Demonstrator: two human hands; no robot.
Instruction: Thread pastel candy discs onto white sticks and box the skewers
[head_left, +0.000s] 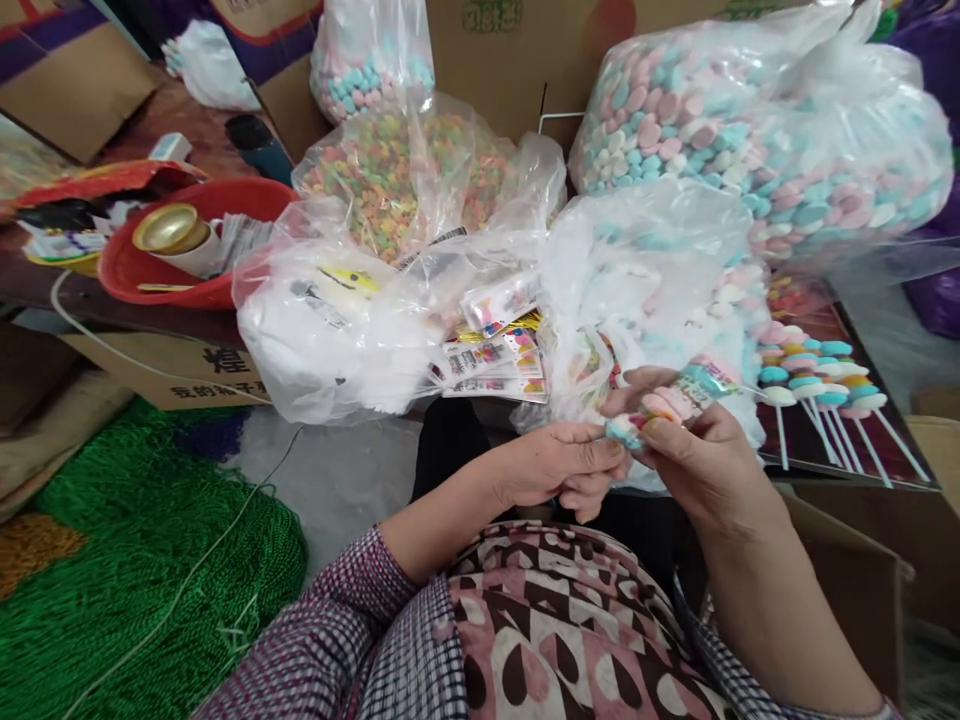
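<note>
We hold a wrapped candy stick (671, 402) in front of our apron (570, 620), over the near edge of the bench (804, 447). Our right hand (709, 465) has its thumb and fingers closed round the clear printed wrapper, the thumb pressing on the nearer side. The fingers of our left hand (559, 465) are closed on its lower left end, at a blue sweet. A thin white stick pokes out on the other side, toward a pile of unwrapped candy sticks (817, 370) on the bench to our right. Just beyond our hands lies a cloudy white bag (652, 260), with a big bag of pink, blue and white sweets (667, 120) behind it. Printed cards (495, 375) lie left of the white bag, and further left sits a red basin (120, 270) holding a gold bowl (169, 230).
</note>
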